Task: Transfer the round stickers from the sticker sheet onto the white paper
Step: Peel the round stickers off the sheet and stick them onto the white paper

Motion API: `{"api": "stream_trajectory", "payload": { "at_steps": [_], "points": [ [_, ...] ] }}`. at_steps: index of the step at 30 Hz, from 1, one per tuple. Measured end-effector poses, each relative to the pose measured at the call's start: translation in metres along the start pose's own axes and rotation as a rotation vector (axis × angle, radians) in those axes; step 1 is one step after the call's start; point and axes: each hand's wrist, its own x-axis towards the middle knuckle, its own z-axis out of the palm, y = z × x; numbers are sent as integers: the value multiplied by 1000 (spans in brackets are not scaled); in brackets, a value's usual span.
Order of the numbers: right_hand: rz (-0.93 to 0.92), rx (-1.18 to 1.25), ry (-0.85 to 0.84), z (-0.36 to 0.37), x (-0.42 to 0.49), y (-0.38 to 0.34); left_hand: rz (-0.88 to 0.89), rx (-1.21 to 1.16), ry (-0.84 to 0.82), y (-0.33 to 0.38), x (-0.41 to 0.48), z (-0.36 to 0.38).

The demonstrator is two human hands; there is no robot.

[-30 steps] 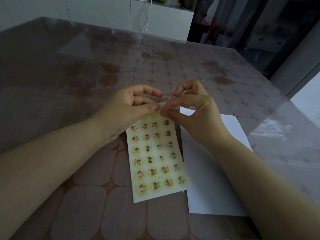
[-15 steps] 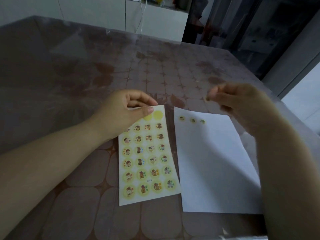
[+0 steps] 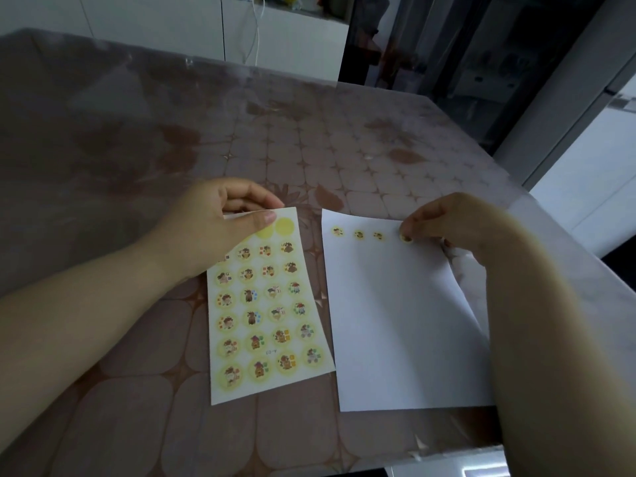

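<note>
Three round stickers (image 3: 358,234) sit in a row up top on the white paper (image 3: 395,321), a fourth sticker (image 3: 406,238) pinched beside them by the right hand (image 3: 447,223), left hand (image 3: 213,225) pinching the top of the sticker sheet (image 3: 268,321) (six full rows), all on one brown patterned table (image 3: 137,132) near white cabinets (image 3: 172,22).

sticker sheet (image 3: 268,304): top spots empty | white paper (image 3: 395,321): beside it, round stickers (image 3: 359,234) in row along top

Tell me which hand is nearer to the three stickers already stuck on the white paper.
Right. The right hand holds a fourth sticker just right of the three stickers; the left hand grips the sticker sheet, left of the white paper.
</note>
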Motion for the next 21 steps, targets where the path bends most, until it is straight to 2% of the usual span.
{"api": "stream_trajectory", "payload": {
  "at_steps": [8,11,15,18,21],
  "points": [
    [-9,-26,0,3,5,1,41,3,-15,-1,0,0],
    [-2,-24,55,4,6,0,61,34,-30,0,0,1],
    [-304,35,197,16,-10,-21,41,35,-43,0,0,1],
    [-483,87,27,44,-33,-52,17,-13,-43,1,0,0],
    [-534,195,-179,71,-44,-65,6,-62,-23,1,1,-1]
  ]
}}
